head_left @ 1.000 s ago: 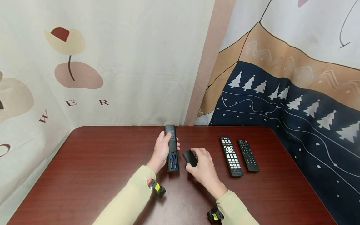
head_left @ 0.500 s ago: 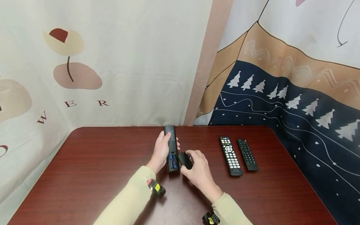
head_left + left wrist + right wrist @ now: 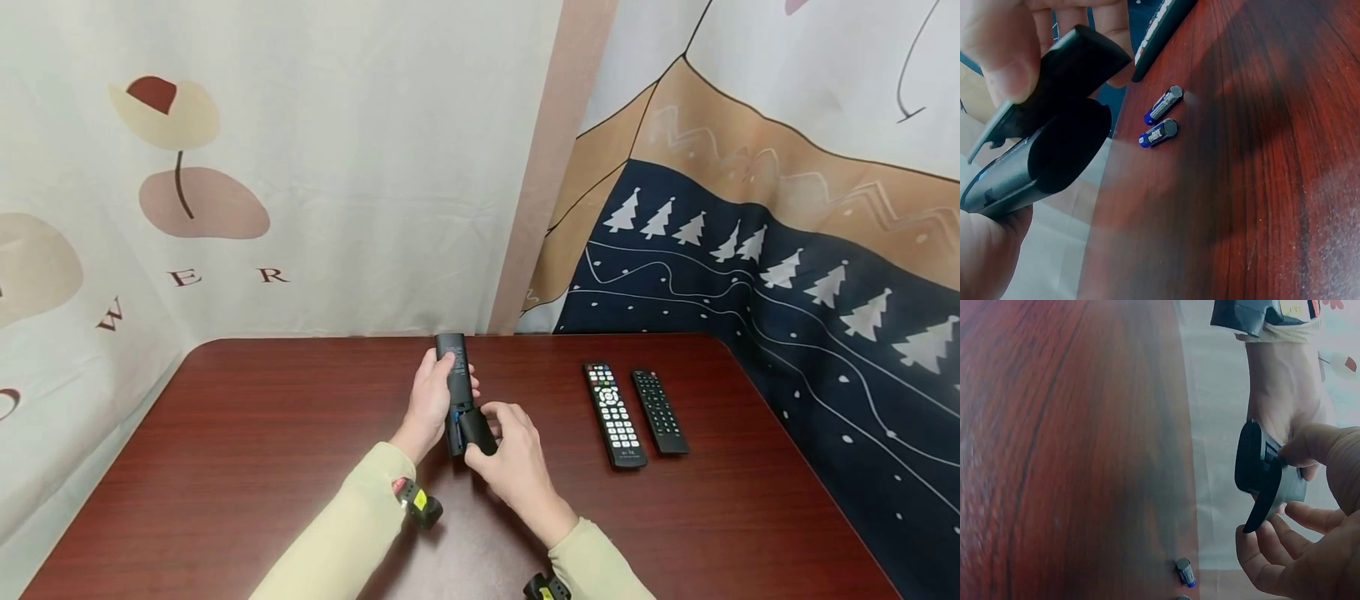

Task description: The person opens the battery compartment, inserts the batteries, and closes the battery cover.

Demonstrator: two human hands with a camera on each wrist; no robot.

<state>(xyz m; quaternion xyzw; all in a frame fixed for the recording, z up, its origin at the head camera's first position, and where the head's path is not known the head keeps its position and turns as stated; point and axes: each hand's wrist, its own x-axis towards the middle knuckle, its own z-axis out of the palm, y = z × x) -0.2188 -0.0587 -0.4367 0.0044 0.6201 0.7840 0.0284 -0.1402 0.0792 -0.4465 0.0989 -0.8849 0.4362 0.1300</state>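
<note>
My left hand point(image 3: 426, 400) grips a black remote control point(image 3: 459, 387) with its back facing up, thumb lying along it. A sliver of blue battery point(image 3: 456, 419) shows in its uncovered compartment. Between thumb and fingers, my right hand point(image 3: 516, 458) pinches the black battery cover point(image 3: 478, 432). The cover is tilted over the right side of the compartment; in the left wrist view a gap separates much of the cover point(image 3: 1075, 69) from the remote point(image 3: 1060, 153). Whether they touch anywhere, I cannot tell. Two loose blue batteries point(image 3: 1165, 105) lie on the table, hidden in the head view.
To the right, a black remote with white buttons point(image 3: 615, 417) and a slimmer black remote point(image 3: 660, 412) lie side by side on the dark red wooden table point(image 3: 300, 400). Printed curtains point(image 3: 375, 167) hang behind and along the right side.
My right hand has moved left with the battery cover, from beside the remote to over its compartment, now hiding most of the batteries inside. My left hand has stayed nearly still.
</note>
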